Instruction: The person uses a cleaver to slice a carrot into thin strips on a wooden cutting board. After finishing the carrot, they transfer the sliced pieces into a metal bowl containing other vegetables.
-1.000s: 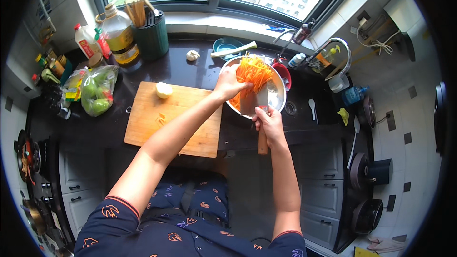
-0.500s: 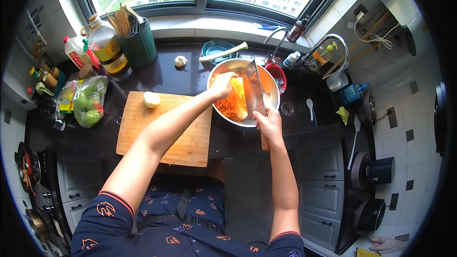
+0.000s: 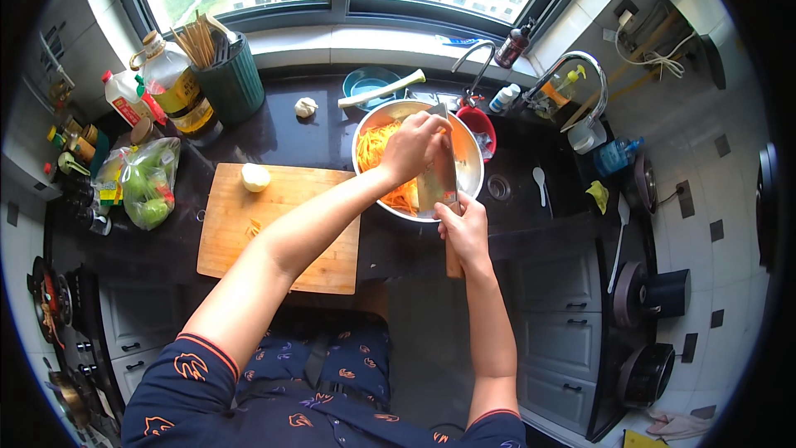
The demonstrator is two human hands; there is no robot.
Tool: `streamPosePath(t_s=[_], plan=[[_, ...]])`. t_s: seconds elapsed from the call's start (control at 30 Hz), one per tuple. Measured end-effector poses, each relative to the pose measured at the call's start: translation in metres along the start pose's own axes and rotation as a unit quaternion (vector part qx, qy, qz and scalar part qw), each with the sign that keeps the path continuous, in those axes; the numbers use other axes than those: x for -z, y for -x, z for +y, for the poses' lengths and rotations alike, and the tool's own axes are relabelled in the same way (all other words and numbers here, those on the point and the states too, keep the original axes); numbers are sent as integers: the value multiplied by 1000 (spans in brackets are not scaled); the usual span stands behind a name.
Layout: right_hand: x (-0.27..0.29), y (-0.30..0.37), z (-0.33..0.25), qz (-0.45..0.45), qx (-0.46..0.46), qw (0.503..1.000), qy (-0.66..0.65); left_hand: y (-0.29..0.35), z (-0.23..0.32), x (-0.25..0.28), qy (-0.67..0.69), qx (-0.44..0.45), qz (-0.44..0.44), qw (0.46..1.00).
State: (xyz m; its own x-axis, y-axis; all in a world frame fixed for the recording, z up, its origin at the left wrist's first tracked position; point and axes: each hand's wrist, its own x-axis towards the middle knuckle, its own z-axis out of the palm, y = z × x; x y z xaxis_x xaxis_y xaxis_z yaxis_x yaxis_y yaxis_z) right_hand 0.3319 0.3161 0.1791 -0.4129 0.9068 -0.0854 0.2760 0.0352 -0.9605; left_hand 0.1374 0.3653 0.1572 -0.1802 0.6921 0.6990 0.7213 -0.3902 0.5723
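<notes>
A metal bowl (image 3: 475,188) holds orange shreds that look like carrot (image 3: 376,146). Over its right half I hold a cleaver (image 3: 432,185), its wide blade tilted above the shreds. My right hand (image 3: 466,231) is wrapped round the wooden handle near the bowl's front rim. Bent fingers of my left hand (image 3: 417,148) press together against the upper part of the blade; the hand hides part of the bowl's contents. Left of the bowl, a wooden cutting board (image 3: 323,236) carries a pale peeled round vegetable (image 3: 255,177) and a few orange shreds (image 3: 254,227).
Behind the bowl sit a blue glass dish (image 3: 361,83) with a pale stalk (image 3: 383,90) across it, and a garlic bulb (image 3: 306,107). A red container (image 3: 478,123) stands beside the sink. Oil bottle (image 3: 170,75), utensil holder (image 3: 232,83) and bagged green vegetables (image 3: 151,182) are at left.
My left hand has moved right, from over the shreds onto the blade. The cleaver has tilted, showing its broad face, and its handle has come slightly nearer me. Pale pieces seen beside the blade are now covered.
</notes>
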Motion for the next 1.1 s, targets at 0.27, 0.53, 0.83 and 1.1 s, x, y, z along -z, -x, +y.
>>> streamPosePath(t_s=[0.27,0.53,0.83,1.1], plan=[[4,11,9,11,-13,999,27,29,-34,10,-75,104,-99,987],[1,13,7,20,-13,1000,-2,13,7,-4,19,22,-5,1000],[7,16,5,37,0,999,7,37,-21,9,-95,85,-24,992],[10,25,0,28,4,1000,-9,35,-13,-12,-122,87,-20,988]])
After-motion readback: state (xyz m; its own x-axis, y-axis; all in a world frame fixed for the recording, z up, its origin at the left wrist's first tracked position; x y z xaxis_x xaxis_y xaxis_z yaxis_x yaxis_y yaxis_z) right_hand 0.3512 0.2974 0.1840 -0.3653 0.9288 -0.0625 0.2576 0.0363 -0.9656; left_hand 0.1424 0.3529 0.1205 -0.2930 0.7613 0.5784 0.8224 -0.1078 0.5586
